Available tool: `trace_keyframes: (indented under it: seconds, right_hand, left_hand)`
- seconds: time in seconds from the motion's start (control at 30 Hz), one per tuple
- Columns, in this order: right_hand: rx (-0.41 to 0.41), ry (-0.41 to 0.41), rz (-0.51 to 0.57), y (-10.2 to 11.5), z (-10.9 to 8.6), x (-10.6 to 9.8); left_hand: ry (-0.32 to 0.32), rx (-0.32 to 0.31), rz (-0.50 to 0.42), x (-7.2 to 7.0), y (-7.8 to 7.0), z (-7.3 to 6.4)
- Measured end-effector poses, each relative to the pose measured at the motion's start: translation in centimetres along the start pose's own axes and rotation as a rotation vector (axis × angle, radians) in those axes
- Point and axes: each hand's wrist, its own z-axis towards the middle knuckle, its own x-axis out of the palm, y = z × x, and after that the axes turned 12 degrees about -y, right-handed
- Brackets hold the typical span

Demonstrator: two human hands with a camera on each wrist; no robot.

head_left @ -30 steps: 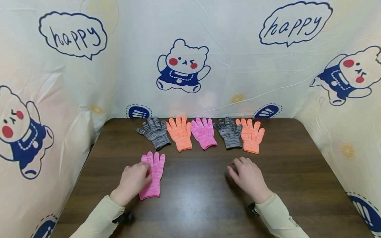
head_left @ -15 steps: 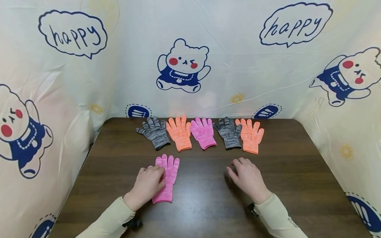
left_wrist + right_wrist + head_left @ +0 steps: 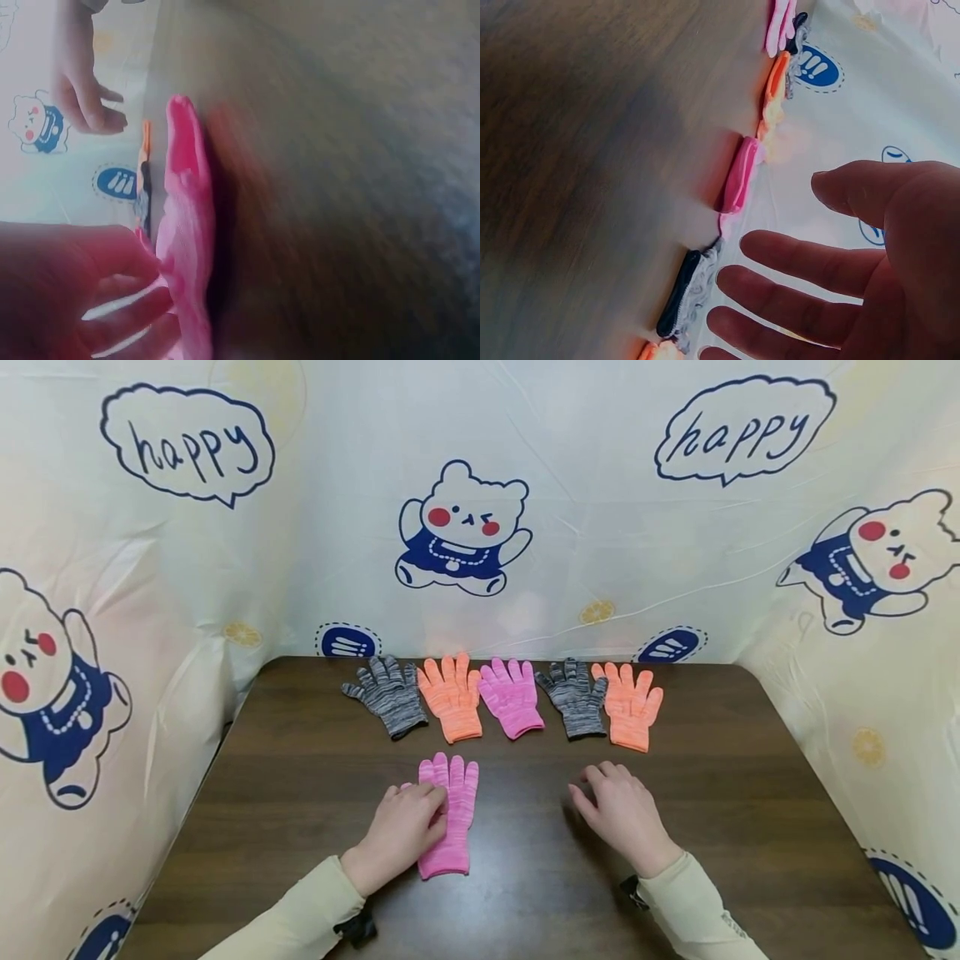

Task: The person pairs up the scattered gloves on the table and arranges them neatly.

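Note:
A pink knit glove (image 3: 452,827) lies front and centre, its fingers toward the back wall and its cuff toward me. My left hand (image 3: 405,827) pinches the glove's left side, covering part of its palm and thumb. In the left wrist view, thumb and fingertips meet the fabric of the pink glove (image 3: 187,247), and its cuff gapes slightly. My right hand (image 3: 624,814) hovers over the table's right side, fingers loosely bent and holding nothing. The right wrist view shows the right hand's fingers (image 3: 802,300) spread apart.
Along the table's (image 3: 525,910) far edge runs a row: a grey glove (image 3: 390,697), an orange glove (image 3: 452,700), a second pink glove (image 3: 513,697), another grey glove (image 3: 576,700) and another orange glove (image 3: 630,706). Behind them hangs a printed cloth (image 3: 585,543).
My left hand has moved right across the table, bringing the front pink glove with it toward the middle. The right hand and the back row of gloves have stayed in place.

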Motion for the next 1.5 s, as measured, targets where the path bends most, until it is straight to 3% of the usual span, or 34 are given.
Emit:
trace_keyframes:
  seconds: [0.17,0.3,0.5,0.7,0.97,1.23,1.5]
  right_hand:
    - [0.011,0.021,0.001,0.0,0.1,0.0]
    - [0.011,0.024,0.001,0.0,0.2,-0.1]
    - [0.005,0.024,0.001,0.2,0.2,-0.1]
    - [0.002,0.030,0.006,0.3,0.4,0.0]
    - [-0.039,0.032,0.051,0.7,1.4,-0.1]
    - [-0.087,0.043,0.110,1.3,4.8,-0.6]
    - [-0.094,0.096,0.121,1.2,8.4,0.2]
  left_hand:
    - [0.003,0.126,-0.173,0.1,0.9,-0.3]
    - [0.069,0.242,-0.342,-0.2,2.0,-0.4]
    - [0.199,0.320,-0.354,-0.1,2.6,-0.8]
    - [0.200,0.325,-0.326,0.2,2.6,-0.9]
    - [0.247,0.261,-0.292,0.0,2.0,-0.7]
    - [0.206,0.295,-0.312,0.0,2.2,-0.7]
    - [0.269,0.244,-0.352,0.0,2.5,-0.6]
